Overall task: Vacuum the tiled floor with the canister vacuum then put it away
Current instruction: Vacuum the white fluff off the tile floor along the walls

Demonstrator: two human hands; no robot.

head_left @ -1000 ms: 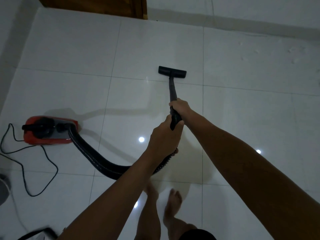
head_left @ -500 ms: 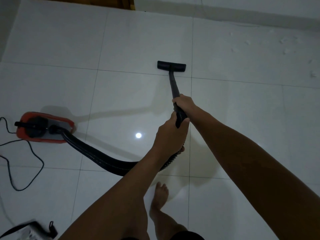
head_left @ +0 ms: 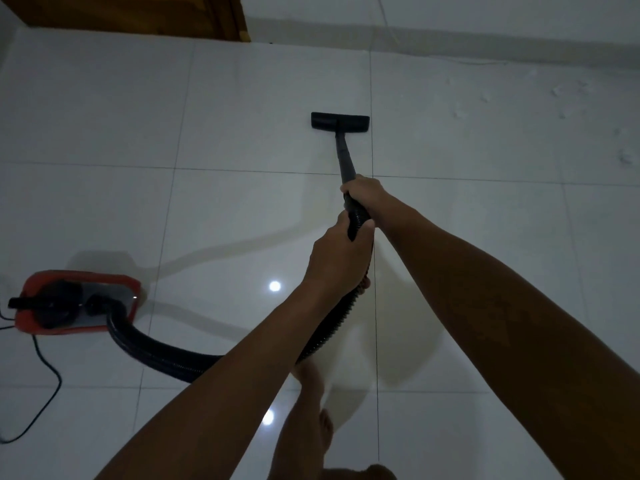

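Feet [head_left: 313, 415] bare on the tiled floor [head_left: 104, 209], nearest the camera, just behind the hose [head_left: 166, 351]. All positions below relative to the red canister [head_left: 78, 301].

Canister sits on the floor at far left. Power cord [head_left: 41, 368] trails off its near-left side, looping toward the frame edge. Ribbed black hose leaves the canister's right end, sags along the floor to the right, then climbs up to the hands.

Left hand [head_left: 337, 258]: well right of the canister, fingers wrapped tight round the hose end, where it meets the wand [head_left: 344, 157]. Right hand [head_left: 363, 195]: just beyond the left, further from the canister, clenched on the upper wand grip. Hands nearly touching, stacked along the tube.

Wand runs forward and down from the right hand. Floor nozzle [head_left: 340, 120] flat on the tile, far right and beyond the canister, its right end at a grout line.

Past the nozzle, to the right: small white specks of debris [head_left: 561, 98] scattered on the tiles near the wall [head_left: 450, 15]. Wooden door [head_left: 131, 12] at top, beyond the canister.
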